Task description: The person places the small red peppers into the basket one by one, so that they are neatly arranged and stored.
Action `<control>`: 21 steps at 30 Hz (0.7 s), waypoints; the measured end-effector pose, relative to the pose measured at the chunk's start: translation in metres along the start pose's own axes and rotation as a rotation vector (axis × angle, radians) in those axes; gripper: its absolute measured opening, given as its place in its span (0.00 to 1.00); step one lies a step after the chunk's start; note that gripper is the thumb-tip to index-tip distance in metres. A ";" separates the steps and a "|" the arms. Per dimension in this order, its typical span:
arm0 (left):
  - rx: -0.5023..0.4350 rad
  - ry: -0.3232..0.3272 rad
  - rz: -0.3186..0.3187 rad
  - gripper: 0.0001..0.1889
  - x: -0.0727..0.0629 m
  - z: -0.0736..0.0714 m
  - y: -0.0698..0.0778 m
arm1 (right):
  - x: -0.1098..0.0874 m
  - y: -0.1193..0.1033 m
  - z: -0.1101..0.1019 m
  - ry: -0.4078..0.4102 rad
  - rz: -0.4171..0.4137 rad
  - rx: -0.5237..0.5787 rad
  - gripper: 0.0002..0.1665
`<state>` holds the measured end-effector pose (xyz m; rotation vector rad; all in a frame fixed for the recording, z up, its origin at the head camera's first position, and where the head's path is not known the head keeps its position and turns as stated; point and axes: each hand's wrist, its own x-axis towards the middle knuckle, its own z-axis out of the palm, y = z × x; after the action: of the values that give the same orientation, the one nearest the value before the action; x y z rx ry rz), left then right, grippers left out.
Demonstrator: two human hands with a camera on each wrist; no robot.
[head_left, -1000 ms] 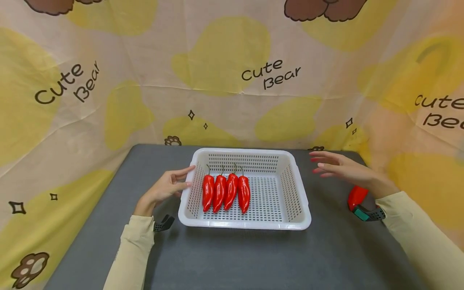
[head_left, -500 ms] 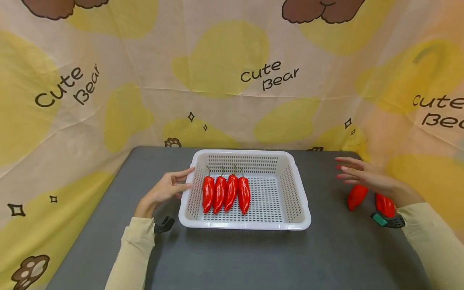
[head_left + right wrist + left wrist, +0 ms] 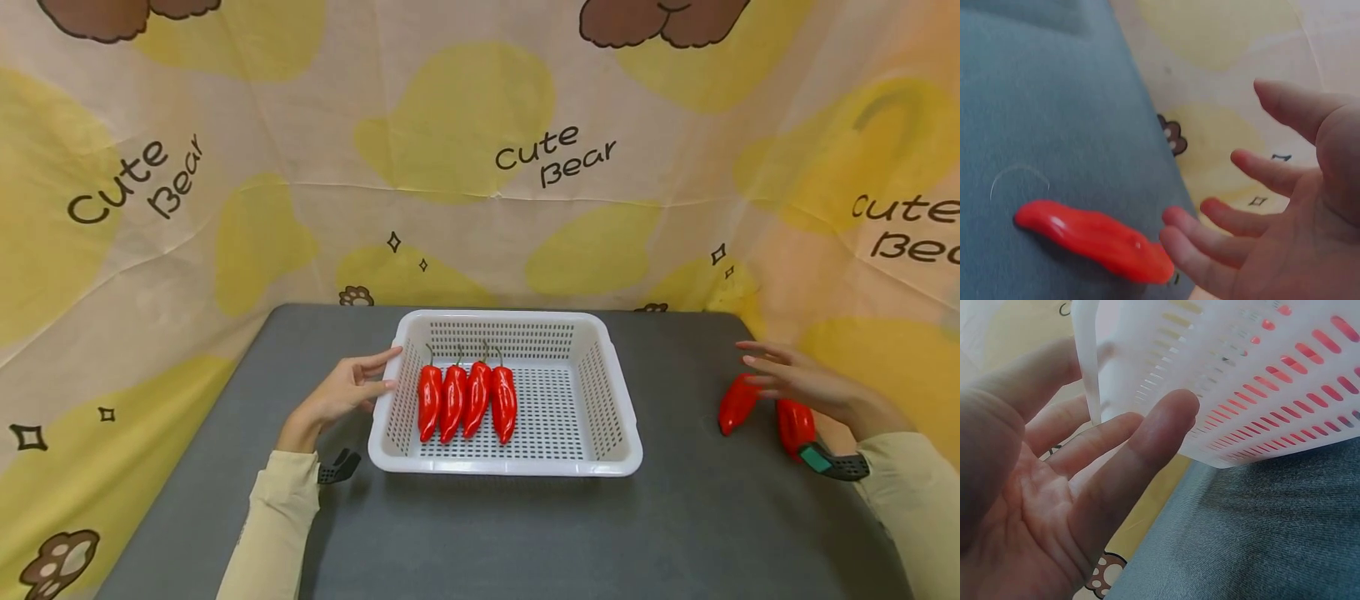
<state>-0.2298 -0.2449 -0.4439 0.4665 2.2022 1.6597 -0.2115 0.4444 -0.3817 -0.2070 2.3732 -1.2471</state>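
While printed cloth [image 3: 450,117] backs the grey table [image 3: 510,533], left fingers [image 3: 1159,430] touch a basket [image 3: 506,467], spread like the right fingers [image 3: 1235,220].

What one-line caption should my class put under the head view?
Four red chili peppers in a perforated white basket, left grip at its rim; right grip near two more peppers.
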 end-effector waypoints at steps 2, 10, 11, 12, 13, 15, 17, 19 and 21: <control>0.005 0.002 0.000 0.36 0.000 0.000 0.000 | 0.000 0.003 -0.001 -0.001 0.028 -0.041 0.37; 0.007 0.012 -0.004 0.36 -0.001 -0.002 0.000 | 0.008 0.008 0.003 -0.048 0.137 -0.122 0.44; 0.009 0.013 -0.004 0.36 -0.001 -0.003 -0.001 | 0.010 0.008 0.004 -0.051 0.147 -0.133 0.45; 0.011 0.014 -0.005 0.36 -0.001 -0.003 -0.001 | 0.012 0.008 0.004 -0.049 0.159 -0.147 0.45; 0.013 0.015 -0.006 0.36 -0.001 -0.003 -0.001 | 0.014 0.009 0.005 -0.042 0.173 -0.165 0.46; 0.015 0.017 -0.007 0.36 -0.001 -0.003 -0.001 | 0.019 0.010 0.007 -0.036 0.204 -0.202 0.47; 0.012 0.015 -0.005 0.36 -0.001 -0.003 -0.002 | 0.022 0.012 0.009 -0.031 0.217 -0.239 0.47; 0.009 0.009 -0.001 0.36 0.000 -0.002 -0.002 | 0.024 0.014 0.013 -0.016 0.216 -0.279 0.47; 0.004 0.003 0.002 0.36 0.001 -0.002 -0.002 | 0.025 0.016 0.017 0.014 0.191 -0.319 0.44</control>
<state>-0.2315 -0.2464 -0.4454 0.4677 2.2085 1.6580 -0.2253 0.4328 -0.4107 -0.0668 2.5257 -0.7838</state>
